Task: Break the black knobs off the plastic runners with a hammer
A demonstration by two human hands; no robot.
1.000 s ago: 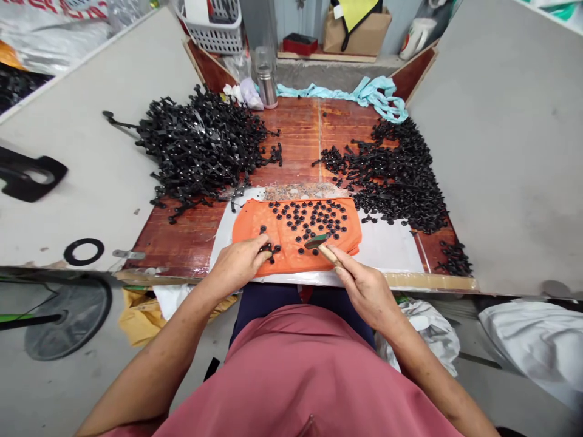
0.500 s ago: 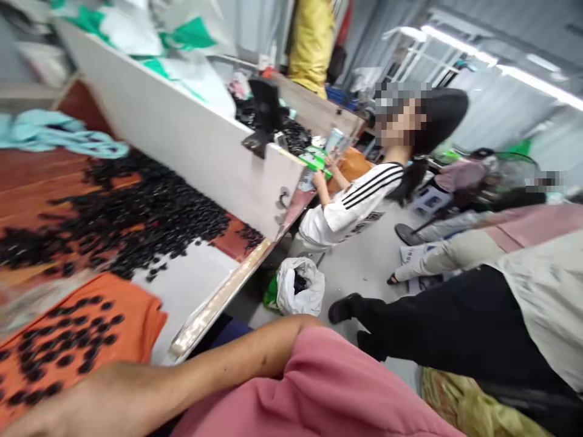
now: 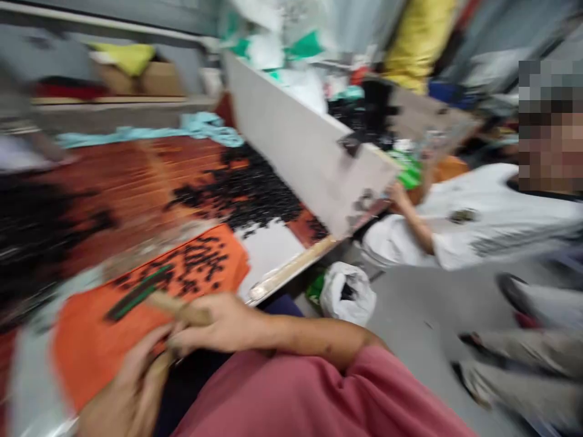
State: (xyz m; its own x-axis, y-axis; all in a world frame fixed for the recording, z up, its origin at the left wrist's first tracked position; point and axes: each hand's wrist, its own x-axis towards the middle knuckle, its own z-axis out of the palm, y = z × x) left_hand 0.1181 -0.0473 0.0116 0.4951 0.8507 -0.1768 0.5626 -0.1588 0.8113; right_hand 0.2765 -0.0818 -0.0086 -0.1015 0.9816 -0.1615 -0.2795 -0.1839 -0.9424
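My right hand (image 3: 225, 321) is closed beside the near edge of an orange cloth (image 3: 86, 321). A tan handle runs from its fingers to a narrow green-and-black head, which looks like a brush (image 3: 139, 292), over the cloth. My left hand (image 3: 125, 382) is at the lower left, blurred, its fingers bent close to my right fingertips at the cloth's edge. What it pinches is hidden. Small round black pieces (image 3: 200, 261) are scattered on the far part of the cloth.
Heaps of black pieces (image 3: 255, 188) lie on the reddish-brown table (image 3: 132, 164). A white board (image 3: 291, 139) stands as a divider. Light blue cloth (image 3: 204, 127) lies at the back. A white bag (image 3: 348, 297) stands on the floor; a co-worker in white (image 3: 473, 212) is beyond.
My view has swung left, bringing both hands and the brush-like tool into sight. Before, only my right arm and part of the hand showed, blurred at the lower left.
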